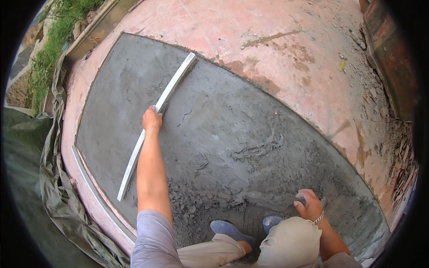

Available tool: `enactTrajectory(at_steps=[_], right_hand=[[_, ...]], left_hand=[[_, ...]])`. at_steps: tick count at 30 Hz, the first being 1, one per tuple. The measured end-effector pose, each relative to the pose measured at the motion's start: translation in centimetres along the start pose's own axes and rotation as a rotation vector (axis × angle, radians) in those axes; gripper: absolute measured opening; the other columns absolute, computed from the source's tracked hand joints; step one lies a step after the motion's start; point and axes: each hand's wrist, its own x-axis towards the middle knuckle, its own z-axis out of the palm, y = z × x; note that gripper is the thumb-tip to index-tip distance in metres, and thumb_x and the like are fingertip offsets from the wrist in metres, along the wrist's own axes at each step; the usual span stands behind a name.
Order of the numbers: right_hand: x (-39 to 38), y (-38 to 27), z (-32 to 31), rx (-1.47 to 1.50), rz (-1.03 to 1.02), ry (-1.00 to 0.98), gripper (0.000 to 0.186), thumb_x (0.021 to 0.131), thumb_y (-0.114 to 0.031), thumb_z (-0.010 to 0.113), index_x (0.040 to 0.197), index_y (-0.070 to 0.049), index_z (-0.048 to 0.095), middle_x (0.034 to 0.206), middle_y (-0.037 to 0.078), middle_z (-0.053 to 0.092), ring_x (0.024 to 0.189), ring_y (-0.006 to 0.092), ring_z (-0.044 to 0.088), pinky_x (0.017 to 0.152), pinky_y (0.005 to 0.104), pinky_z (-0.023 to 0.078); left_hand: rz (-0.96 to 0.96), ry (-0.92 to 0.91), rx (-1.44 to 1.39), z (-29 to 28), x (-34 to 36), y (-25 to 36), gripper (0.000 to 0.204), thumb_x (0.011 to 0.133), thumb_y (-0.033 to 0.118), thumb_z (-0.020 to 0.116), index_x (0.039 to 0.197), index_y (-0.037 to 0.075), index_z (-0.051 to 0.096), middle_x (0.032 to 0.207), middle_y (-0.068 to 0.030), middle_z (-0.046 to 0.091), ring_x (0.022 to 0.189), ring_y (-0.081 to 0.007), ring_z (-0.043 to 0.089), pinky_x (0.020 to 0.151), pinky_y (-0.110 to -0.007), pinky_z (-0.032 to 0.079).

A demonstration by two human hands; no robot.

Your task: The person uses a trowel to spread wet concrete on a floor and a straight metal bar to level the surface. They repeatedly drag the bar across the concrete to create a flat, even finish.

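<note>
A long, pale metal straightedge bar (pixel 174 81) lies across wet grey mortar (pixel 223 116). My left hand (pixel 152 119) grips it around its middle, with the arm stretched out ahead. Smooth mortar surrounds the bar's far part, while rough, crumbly mortar (pixel 201 201) is heaped nearer my feet. Beside my right knee, my right hand (pixel 309 205) hangs over the mortar, thumb and fingers apart and nothing visible in them. A chain bracelet (pixel 318 217) circles that wrist.
My blue shoes (pixel 232 233) stand in the near mortar. Pinkish ground (pixel 250 27) borders the patch, with rubble (pixel 375 94) and a rusty panel (pixel 393 58) at right. A second pale bar (pixel 96 187) and a crumpled dark tarp (pixel 62 196) lie along the left side.
</note>
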Motion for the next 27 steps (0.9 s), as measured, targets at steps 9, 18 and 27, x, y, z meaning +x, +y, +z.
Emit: enactTrajectory(at_steps=[9, 18, 27], right_hand=[[0.4, -0.3, 1.3, 0.042, -0.027, -0.004, 0.028, 0.08, -0.014, 0.075, 0.103, -0.001, 0.067, 0.116, 0.018, 0.064, 0.109, 0.0375, 0.062, 0.093, 0.0429, 0.051], [1.6, -0.7, 1.7, 0.046, -0.081, -0.057, 0.027, 0.081, -0.014, 0.074, 0.105, -0.002, 0.066, 0.118, 0.018, 0.063, 0.111, 0.0367, 0.06, 0.095, 0.0419, 0.05], [1.9, -0.8, 1.4, 0.075, -0.078, -0.048, 0.027, 0.082, -0.014, 0.073, 0.105, -0.003, 0.066, 0.118, 0.017, 0.063, 0.111, 0.0369, 0.061, 0.095, 0.0421, 0.05]], left_hand=[[0.086, -0.085, 0.026, 0.4, -1.9, 2.2, 0.048, 0.083, 0.019, 0.076, 0.128, 0.007, 0.062, 0.119, -0.0187, 0.068, 0.114, -0.0378, 0.064, 0.096, -0.046, 0.051], [0.192, -0.048, -0.079, 1.4, -8.4, 3.9, 0.046, 0.08, 0.014, 0.076, 0.123, 0.004, 0.063, 0.118, -0.0219, 0.066, 0.11, -0.0413, 0.063, 0.093, -0.047, 0.051], [0.309, -0.049, -0.144, 2.5, -14.6, 6.3, 0.038, 0.079, 0.007, 0.075, 0.115, 0.004, 0.065, 0.109, -0.0219, 0.067, 0.103, -0.0432, 0.064, 0.086, -0.051, 0.051]])
